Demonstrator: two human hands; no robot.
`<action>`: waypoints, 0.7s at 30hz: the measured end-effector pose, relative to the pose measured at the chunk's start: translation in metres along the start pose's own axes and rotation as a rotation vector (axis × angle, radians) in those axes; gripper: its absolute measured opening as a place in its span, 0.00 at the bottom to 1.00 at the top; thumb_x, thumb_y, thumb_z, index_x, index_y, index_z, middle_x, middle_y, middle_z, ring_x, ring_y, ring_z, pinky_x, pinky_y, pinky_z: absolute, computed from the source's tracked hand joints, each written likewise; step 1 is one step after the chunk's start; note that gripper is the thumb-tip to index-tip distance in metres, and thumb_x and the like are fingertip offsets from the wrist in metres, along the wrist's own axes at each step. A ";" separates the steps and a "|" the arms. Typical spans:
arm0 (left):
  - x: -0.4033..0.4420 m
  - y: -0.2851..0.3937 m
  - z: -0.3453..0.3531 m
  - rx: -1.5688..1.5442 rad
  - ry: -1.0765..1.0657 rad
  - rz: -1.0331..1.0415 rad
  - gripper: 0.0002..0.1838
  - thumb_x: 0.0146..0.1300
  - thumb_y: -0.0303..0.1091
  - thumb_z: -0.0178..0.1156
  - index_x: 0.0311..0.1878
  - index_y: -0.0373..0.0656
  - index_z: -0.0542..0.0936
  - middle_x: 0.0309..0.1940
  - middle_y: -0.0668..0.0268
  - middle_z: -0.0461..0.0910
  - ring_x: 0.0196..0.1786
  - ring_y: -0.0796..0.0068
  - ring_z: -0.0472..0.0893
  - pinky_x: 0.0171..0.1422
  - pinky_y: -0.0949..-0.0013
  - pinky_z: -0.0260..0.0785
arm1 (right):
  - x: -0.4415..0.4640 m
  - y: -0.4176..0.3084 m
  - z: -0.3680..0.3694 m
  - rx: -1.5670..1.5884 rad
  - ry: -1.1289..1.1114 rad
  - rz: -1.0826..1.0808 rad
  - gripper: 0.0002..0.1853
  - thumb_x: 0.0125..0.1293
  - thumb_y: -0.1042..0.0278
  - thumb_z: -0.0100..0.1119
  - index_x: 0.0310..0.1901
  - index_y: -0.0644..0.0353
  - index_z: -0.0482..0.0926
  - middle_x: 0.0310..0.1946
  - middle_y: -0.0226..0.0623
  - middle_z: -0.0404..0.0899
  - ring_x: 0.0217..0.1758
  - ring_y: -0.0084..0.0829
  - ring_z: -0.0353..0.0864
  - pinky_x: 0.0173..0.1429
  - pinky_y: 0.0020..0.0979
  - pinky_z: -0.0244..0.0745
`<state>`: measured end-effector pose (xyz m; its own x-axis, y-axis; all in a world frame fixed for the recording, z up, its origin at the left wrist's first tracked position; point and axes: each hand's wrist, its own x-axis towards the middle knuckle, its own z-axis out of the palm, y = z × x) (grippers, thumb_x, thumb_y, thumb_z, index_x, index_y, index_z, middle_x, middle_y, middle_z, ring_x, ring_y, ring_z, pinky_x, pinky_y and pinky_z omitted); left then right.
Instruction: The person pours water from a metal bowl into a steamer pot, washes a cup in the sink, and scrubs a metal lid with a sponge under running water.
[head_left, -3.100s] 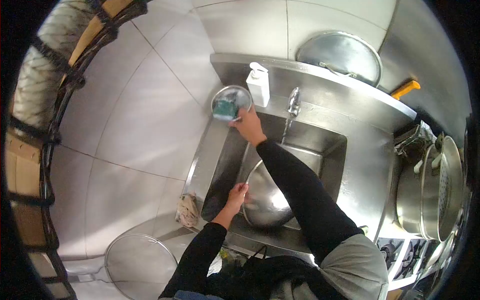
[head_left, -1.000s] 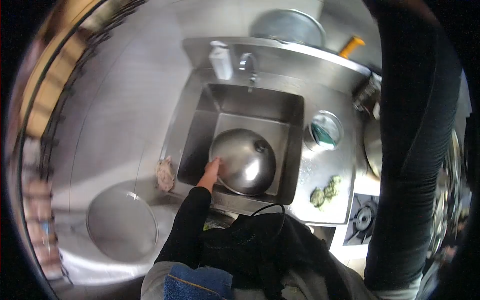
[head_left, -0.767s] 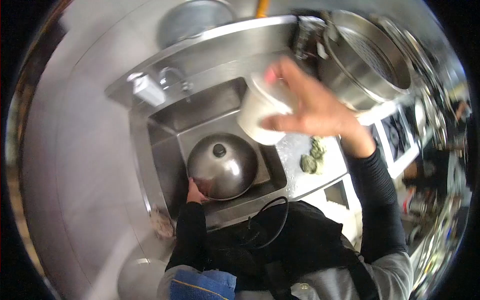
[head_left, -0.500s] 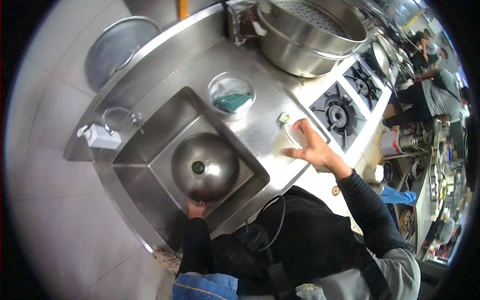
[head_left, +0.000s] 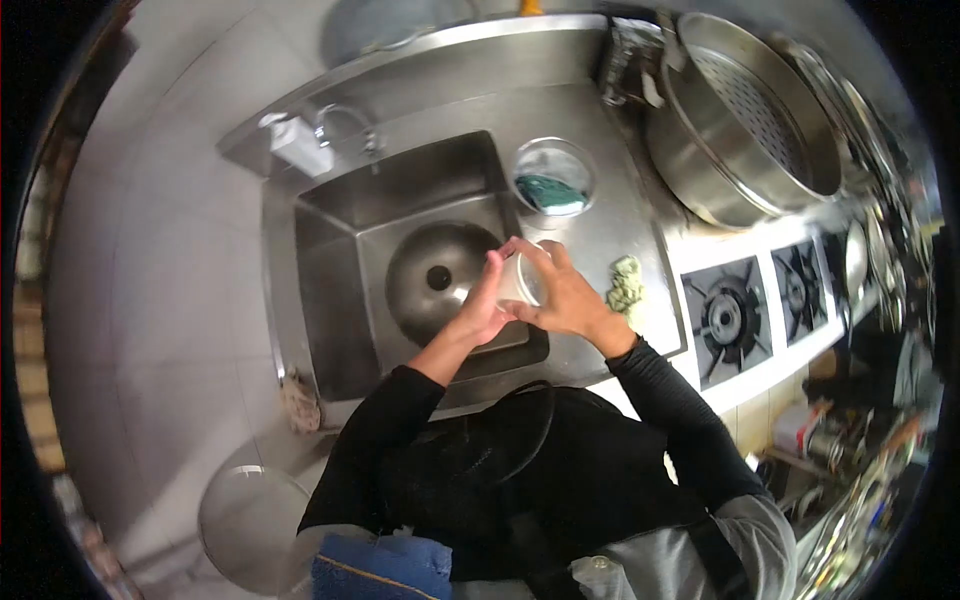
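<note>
A small whitish, translucent plastic cup (head_left: pixel 513 284) is tilted between my two hands, above the sink's right side. My right hand (head_left: pixel 565 295) is closed around its rim end, fingers and thumb on opposite sides. My left hand (head_left: pixel 484 304) presses against its other end, fingers together and pointing up along it. The fingers partly cover the cup, and I cannot make out its contents. Below and to the left, a domed metal lid (head_left: pixel 420 310) with a black knob lies in the steel sink (head_left: pixel 335 290).
Behind my hands, a round clear container (head_left: pixel 553 150) holds a green scouring pad (head_left: pixel 550 194). A crumpled pale-green cloth (head_left: pixel 626 284) lies on the counter. Large steamer pots (head_left: pixel 700 165) and gas burners (head_left: pixel 725 318) stand to the right; a white dispenser (head_left: pixel 300 146) and faucet (head_left: pixel 345 125) are back left.
My left hand has left the lid in the sink and come up to the cup. My right hand has brought the cup left toward the sink. The view has turned and shifted.
</note>
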<state>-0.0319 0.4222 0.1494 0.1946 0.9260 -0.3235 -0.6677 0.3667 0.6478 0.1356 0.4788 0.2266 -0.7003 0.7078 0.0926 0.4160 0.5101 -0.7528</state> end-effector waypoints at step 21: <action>-0.012 -0.060 -0.058 0.054 0.411 0.096 0.28 0.71 0.58 0.47 0.56 0.41 0.73 0.50 0.60 0.79 0.52 0.65 0.79 0.58 0.56 0.72 | -0.038 0.057 0.008 0.181 0.272 -0.098 0.12 0.61 0.79 0.52 0.46 0.65 0.77 0.36 0.52 0.81 0.36 0.50 0.82 0.42 0.38 0.76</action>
<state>-0.0358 0.3836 0.0749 -0.1766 0.8471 -0.5012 -0.6278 0.2953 0.7202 0.1813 0.4776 0.1750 -0.5412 0.7764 0.3229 0.2276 0.5049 -0.8326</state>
